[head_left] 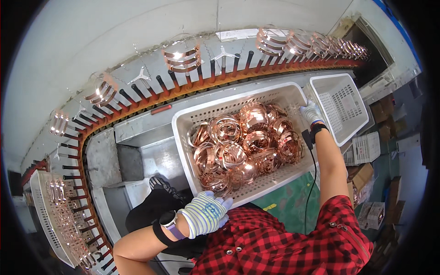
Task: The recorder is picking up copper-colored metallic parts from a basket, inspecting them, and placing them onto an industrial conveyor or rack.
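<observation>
A large white plastic basket [183, 156] with slotted walls sits tilted in front of me, full of shiny copper-coloured metal rings [254, 117]. My left hand [205, 213], in a striped knit glove, is closed over its near-left rim. My right hand [311, 112], also gloved, grips the right end of the same basket near the far corner. The fingertips of both hands are partly hidden against the basket. Beside my right hand stands a smaller white basket [341, 110] with nothing visible in it.
A curved conveyor [183, 89] with black-tipped red rods runs behind the basket; several rods carry stacked copper rings [182, 57]. A grey metal bench [144, 126] lies below it. Another loaded white basket [46, 220] stands at left. Cartons [362, 176] are at right. A black cable [315, 178] hangs by my right wrist.
</observation>
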`<state>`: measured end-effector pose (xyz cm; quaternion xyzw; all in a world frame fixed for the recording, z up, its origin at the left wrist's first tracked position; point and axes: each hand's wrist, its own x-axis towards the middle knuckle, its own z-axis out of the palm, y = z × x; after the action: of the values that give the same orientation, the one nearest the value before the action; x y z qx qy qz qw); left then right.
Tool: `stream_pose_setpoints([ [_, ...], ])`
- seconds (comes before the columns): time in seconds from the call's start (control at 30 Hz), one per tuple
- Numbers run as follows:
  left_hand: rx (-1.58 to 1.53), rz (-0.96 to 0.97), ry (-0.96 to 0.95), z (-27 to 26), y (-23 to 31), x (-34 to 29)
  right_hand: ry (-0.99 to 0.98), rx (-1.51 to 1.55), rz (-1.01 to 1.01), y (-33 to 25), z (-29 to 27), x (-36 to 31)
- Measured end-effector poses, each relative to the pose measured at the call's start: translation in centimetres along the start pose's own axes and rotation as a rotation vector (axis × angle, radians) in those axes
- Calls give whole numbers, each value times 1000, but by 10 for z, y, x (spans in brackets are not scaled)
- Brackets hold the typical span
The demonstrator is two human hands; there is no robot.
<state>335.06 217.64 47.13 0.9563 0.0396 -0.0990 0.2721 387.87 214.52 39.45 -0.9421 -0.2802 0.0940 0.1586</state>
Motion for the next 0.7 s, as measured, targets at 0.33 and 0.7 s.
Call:
stream_pose_setpoints([
  [0.33,-6,20,-39,-9,-12,11,-9,74,-66,27,23,34],
  [0.7,-43,92,18,-18,-25,6,26,95,-92,32,29,37],
])
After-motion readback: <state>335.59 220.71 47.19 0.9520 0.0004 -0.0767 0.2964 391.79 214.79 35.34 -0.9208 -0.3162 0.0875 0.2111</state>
